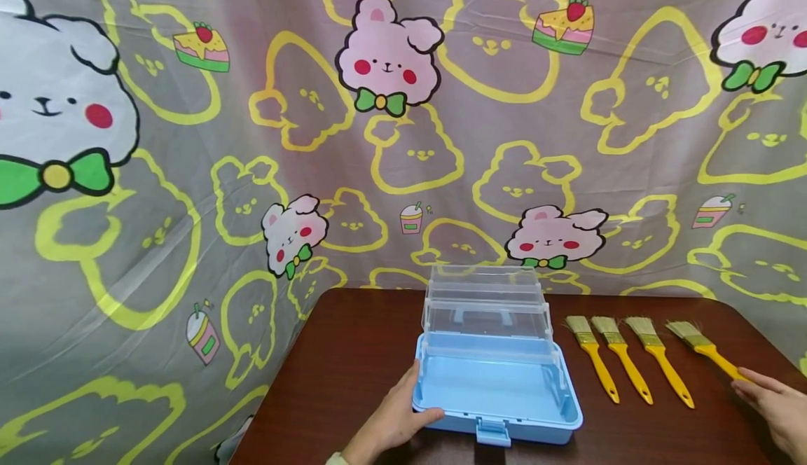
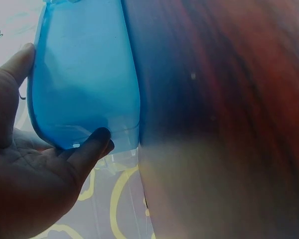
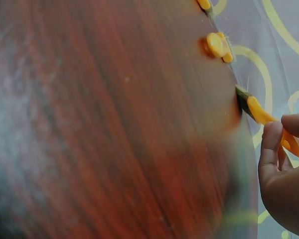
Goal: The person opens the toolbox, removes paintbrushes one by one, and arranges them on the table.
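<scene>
Cartoon cloth behind a dark wooden worktop

A reddish-brown worktop [image 1: 353,374] with a rounded far edge and a glossy, streaked grain fills the lower part of the head view. Behind it and to its left hangs a grey cloth [image 1: 189,192], creased and sagging, which covers all that shows of the wall. The cloth is printed with yellow bunny outlines, pink and white fluffy bunnies wearing green bow ties, slices of strawberry cake and small pink drinks with straws. To the left of the worktop the cloth falls below its edge. The light is even and soft, with a pale sheen on the wood.
</scene>
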A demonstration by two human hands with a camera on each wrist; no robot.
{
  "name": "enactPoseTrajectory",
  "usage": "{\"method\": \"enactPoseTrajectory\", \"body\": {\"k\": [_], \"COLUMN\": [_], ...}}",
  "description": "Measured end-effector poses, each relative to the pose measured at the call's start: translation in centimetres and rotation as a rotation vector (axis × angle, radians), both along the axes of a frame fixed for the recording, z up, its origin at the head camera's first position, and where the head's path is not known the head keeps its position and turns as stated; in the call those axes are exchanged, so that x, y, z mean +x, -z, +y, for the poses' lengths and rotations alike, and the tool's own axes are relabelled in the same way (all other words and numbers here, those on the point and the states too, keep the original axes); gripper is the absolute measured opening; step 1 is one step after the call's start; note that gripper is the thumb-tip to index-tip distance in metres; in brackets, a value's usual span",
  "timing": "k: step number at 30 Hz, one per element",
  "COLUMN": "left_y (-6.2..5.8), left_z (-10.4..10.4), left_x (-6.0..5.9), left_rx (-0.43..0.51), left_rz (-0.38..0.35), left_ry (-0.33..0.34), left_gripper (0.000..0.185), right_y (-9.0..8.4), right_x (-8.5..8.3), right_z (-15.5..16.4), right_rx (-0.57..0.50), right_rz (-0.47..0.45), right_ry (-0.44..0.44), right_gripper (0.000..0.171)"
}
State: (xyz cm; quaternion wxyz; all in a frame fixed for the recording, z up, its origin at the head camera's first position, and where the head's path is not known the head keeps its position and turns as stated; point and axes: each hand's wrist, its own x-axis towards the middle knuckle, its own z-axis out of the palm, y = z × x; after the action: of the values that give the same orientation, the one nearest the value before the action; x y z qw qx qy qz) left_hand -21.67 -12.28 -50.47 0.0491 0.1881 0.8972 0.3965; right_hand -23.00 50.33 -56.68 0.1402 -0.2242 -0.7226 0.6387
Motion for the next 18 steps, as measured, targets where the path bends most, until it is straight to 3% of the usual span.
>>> {"method": "enactPoseTrajectory", "body": {"k": [3, 6, 9, 18], "left_y": [0.1, 0.1, 0.1, 0.0], "left_z": [0.0, 0.0, 0.0, 0.1], "left_x": [0.0, 0.1, 0.1, 0.2], "left_rx": [0.002, -0.002, 0.006, 0.007], "left_rz": [0.012, 0.011, 0.002, -0.002], "left_ry": [0.006, 0.011, 0.014, 0.010], "left_gripper": [0.100, 0.099, 0.099, 0.099], "right_y": [-0.2, -0.1, 0.3, 0.3], "right_x": [-0.2, -0.5, -0.7, -0.7], "right_z": [-0.3, -0.7, -1.0, -1.3], "right_rx": [0.102, 0.216, 0.304, 0.491], "right_rz": [-0.106, -0.246, -0.328, -0.386], "right_ry": [0.007, 0.012, 0.006, -0.055], "right_gripper": [0.043, 0.052, 0.052, 0.055]}}
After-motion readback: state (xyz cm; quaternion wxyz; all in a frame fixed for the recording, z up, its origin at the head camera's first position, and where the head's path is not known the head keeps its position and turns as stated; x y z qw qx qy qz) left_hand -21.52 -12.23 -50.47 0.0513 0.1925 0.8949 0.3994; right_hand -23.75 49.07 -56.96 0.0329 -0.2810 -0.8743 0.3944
